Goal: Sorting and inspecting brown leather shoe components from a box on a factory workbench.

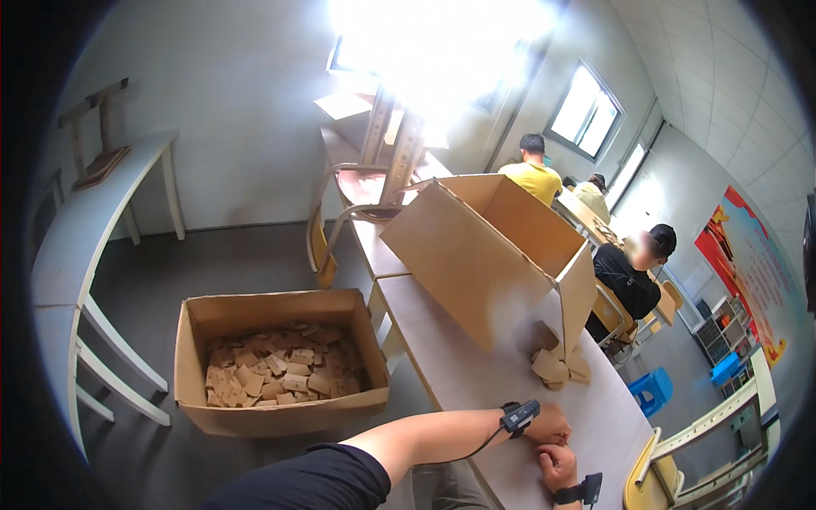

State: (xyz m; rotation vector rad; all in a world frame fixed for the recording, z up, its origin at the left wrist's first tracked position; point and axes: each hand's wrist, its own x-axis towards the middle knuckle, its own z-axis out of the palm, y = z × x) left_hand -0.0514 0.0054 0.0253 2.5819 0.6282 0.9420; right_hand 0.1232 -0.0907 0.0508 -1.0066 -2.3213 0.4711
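Head view: my left hand (pixel 548 424) and right hand (pixel 558 466) meet on the desk (pixel 476 382), fingers curled closed, touching; whether they grip anything I can't tell. Cardboard pieces (pixel 557 367) lie just ahead, beyond the left hand, which is nearer, spilling from the tipped box (pixel 476 255). No clear long axis.

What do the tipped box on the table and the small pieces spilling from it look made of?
Tipped box: plain brown corrugated cardboard, matte, with folded flaps. Small pieces: probably thin tan card or kraft paper, flat and matte like the box. Table: smooth pale top, likely laminate.
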